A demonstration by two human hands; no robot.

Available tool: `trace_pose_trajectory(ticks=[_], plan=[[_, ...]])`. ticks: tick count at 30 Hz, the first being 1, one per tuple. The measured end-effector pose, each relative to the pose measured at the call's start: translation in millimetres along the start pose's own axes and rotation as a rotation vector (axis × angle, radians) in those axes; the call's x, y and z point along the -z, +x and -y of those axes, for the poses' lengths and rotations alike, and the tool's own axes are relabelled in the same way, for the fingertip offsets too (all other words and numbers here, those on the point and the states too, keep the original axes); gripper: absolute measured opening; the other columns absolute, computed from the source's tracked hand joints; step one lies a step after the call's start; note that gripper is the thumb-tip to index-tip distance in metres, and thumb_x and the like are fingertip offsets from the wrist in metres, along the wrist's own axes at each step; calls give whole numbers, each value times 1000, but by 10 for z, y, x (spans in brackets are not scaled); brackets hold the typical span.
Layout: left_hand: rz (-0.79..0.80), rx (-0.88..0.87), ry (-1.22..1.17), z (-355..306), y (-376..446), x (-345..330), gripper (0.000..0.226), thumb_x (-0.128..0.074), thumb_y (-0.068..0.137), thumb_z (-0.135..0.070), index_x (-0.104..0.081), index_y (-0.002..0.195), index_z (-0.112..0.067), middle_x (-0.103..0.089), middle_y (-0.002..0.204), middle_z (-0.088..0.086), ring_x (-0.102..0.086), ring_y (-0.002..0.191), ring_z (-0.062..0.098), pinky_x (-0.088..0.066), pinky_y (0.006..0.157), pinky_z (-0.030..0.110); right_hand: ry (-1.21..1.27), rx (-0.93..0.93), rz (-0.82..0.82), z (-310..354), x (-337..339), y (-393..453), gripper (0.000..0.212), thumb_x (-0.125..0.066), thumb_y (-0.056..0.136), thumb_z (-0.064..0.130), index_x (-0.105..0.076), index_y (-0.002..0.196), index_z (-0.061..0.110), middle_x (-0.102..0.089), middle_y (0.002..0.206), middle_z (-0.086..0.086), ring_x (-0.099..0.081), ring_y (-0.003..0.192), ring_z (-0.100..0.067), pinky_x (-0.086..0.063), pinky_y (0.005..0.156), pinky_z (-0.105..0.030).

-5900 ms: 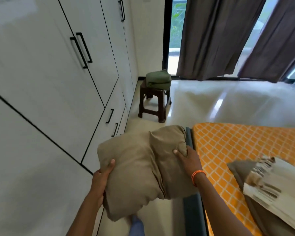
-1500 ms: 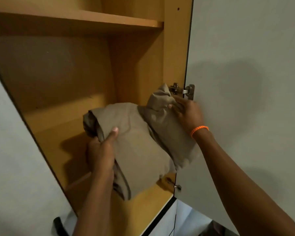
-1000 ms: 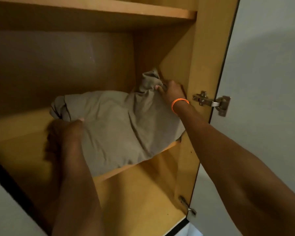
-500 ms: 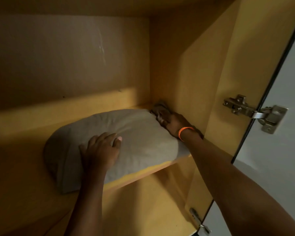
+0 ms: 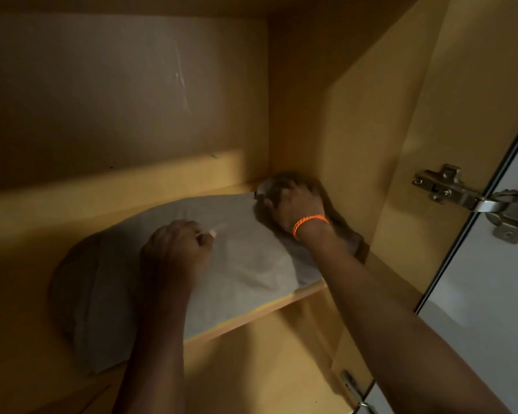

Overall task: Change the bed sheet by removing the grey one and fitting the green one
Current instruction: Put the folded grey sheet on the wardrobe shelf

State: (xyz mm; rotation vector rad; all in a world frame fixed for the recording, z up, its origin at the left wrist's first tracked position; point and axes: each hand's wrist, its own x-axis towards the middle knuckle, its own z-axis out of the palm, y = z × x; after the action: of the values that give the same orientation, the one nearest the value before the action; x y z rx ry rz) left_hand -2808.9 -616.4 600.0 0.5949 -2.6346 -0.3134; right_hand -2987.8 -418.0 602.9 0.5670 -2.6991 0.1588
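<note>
wooden shelf [image 5: 251, 316]; bundled, rumpled grey sheet [image 5: 245, 264]

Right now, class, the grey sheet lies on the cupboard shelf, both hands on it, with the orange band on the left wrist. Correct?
Not quite. The head view shows the orange band on the right wrist; the rest holds: grey sheet on the shelf.

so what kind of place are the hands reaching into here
Most likely the inside of a wardrobe or cupboard: a wooden shelf holding a folded grey sheet, plain wooden walls round it, and a metal hinge carrying a white door open at the right.
</note>
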Motion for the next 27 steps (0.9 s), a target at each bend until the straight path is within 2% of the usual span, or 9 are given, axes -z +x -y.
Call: trace_pose_trajectory(ticks=[2,4,6,9,12,15,17,20,27], plan=[[180,-96,-24,-14,49,-121,53,-35,101,-70,-49,148,-49,-40,162,-20,-32,153,17,-24,122,49,73,-21,127,-12,-301,-114,55,-30,101,64,-47,148,41,-36,162,-7,-21,153,-32,-8,122,-58],[335,-115,9,51,79,-266,59,-28,100,-76,-25,156,-61,-14,169,-31,-8,161,11,-4,128,51,104,-53,156,-63,-496,-166,59,-25,100,69,-38,153,46,-25,168,-2,-8,157,-29,1,124,-59],[343,-116,-13,96,156,-291,60,-27,99,-77,-19,157,-63,-8,170,-32,-3,161,10,1,128,51,119,-63,113,-56,-517,-115,59,-26,99,69,-40,152,46,-25,168,-1,-7,158,-27,0,124,-59],[336,-107,-17,101,191,-294,61,-25,99,-77,-18,157,-62,-8,169,-33,-3,161,10,1,128,50,143,-74,36,-16,-456,-93,53,-36,95,62,-63,133,38,-49,152,-2,-27,150,-30,-15,122,-55],[298,-99,7,72,132,-368,62,-29,98,-79,-23,157,-61,-13,169,-32,-6,161,10,0,127,49,114,-161,-100,-19,-245,-253,34,-52,91,45,-73,96,19,-72,100,-8,-65,108,-32,-34,112,-47],[103,-17,-93,3,40,-372,51,-60,95,-61,-53,145,-52,-45,158,-24,-27,155,14,-11,127,47,79,-194,-318,42,-77,-546,25,-48,90,39,-67,88,23,-70,81,-3,-67,91,-26,-24,118,-57],[-20,40,-129,-123,-67,-340,38,-68,91,-37,-68,128,-43,-68,136,-11,-44,145,17,-23,123,48,198,-180,-258,70,-143,-777,30,-43,99,41,-70,100,28,-72,109,3,-58,123,-21,-15,122,-57],[-68,-24,-88,-293,-458,-305,37,-61,92,-30,-72,127,-37,-72,129,-7,-51,139,20,-26,121,51,275,-130,-50,112,-210,-1127,44,-33,109,47,-54,145,35,-45,158,13,-26,154,-17,-9,126,-46],[13,-184,-154,-328,-1191,-204,45,-61,97,-41,-63,141,-34,-56,153,-13,-33,153,21,-6,128,56,364,-164,78,251,0,-1941,56,-33,110,50,-25,163,33,-19,171,7,-9,159,-18,-14,129,-44]])
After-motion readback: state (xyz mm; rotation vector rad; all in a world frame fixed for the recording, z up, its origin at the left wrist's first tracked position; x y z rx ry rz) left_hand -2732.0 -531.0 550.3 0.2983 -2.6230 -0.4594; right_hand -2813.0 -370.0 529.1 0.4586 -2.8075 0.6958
